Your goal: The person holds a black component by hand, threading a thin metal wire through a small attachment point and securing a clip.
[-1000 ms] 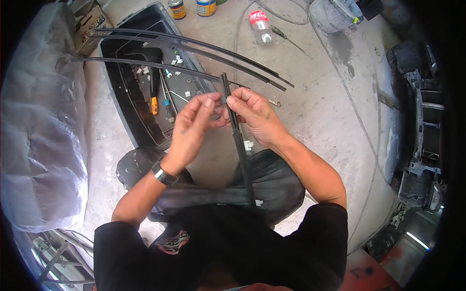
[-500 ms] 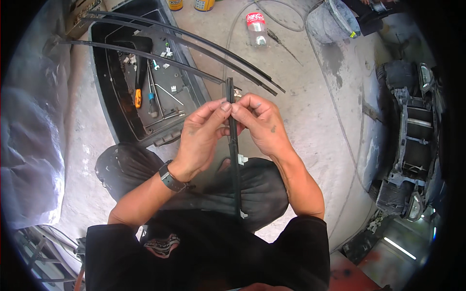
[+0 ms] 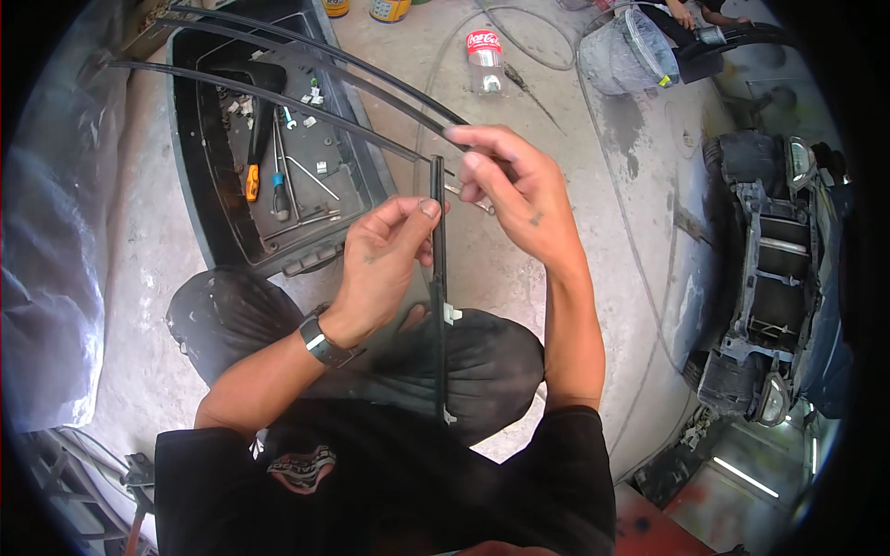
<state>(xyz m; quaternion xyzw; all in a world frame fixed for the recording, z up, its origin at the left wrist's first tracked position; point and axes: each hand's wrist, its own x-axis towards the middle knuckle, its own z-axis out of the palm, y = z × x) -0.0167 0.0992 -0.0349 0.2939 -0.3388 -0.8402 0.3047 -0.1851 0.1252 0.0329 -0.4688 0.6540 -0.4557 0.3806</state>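
Observation:
Pinched between the thumb and fingers of my left hand (image 3: 382,259) is a black trim strip (image 3: 438,347), close to its upper end. It hangs lengthwise in front of my lap. A white clip (image 3: 451,314) sits on its right side, and another white clip (image 3: 450,417) lower down. My right hand (image 3: 527,204) is off that strip, thumb and index finger apart. Its fingertips are at the near ends of other long black strips (image 3: 371,91) lying across a tray; whether they touch cannot be made out. Below it, a thin silvery rod (image 3: 475,200) lies on the floor.
The dark tray (image 3: 199,199) at left holds a blue-handled screwdriver (image 3: 281,199), an orange-handled tool (image 3: 252,183) and several white clips. Beyond stand a red-labelled bottle (image 3: 485,65), a long thin tool (image 3: 533,93) and a bucket (image 3: 626,56). A co-worker's hand (image 3: 681,13) shows behind.
My right hand has let go of the strip and moved up and right, its fingers opening. My left hand still holds the strip. The view has shifted slightly.

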